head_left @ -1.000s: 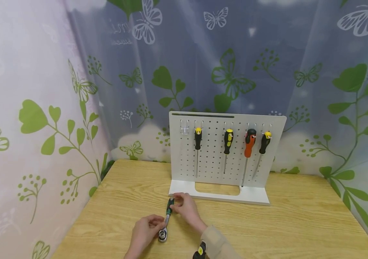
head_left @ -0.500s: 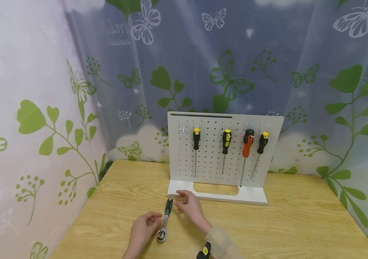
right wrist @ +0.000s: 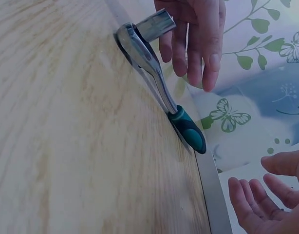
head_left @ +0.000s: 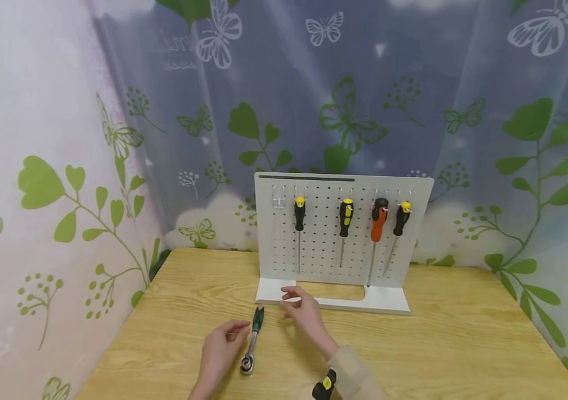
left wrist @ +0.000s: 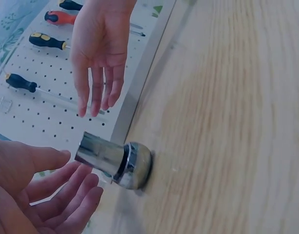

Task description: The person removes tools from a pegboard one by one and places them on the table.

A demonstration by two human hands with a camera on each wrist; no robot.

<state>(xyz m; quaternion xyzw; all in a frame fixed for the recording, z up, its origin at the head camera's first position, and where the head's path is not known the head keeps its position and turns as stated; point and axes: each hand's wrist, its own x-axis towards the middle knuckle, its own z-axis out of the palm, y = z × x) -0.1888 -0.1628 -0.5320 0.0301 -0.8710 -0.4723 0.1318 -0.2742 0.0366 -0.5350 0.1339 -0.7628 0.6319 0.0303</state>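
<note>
A ratchet wrench (head_left: 257, 320) with a green and black handle lies on the wooden table, its chrome head toward the person. A socket (right wrist: 157, 25) stands up from that head in the right wrist view. To the left of the wrench is my left hand (head_left: 221, 351), fingers relaxed and holding nothing; whether it touches the tool I cannot tell. My right hand (head_left: 307, 318) is apart from the wrench, on its right, near the front of the pegboard base. Its fingers are loosely bent with nothing between them.
A white pegboard (head_left: 323, 255) stands behind the hands. From it hang a black and yellow screwdriver (head_left: 300, 215), another with yellow patches (head_left: 346, 219), an orange screwdriver (head_left: 378, 222) and one at the far right (head_left: 401, 221). A clear hook (head_left: 278, 201) sits at its upper left.
My right hand has let go of the wrench handle and moved away to the right. My left hand has eased off the ratchet head, slightly up and left. The wrench stays lying on the table.
</note>
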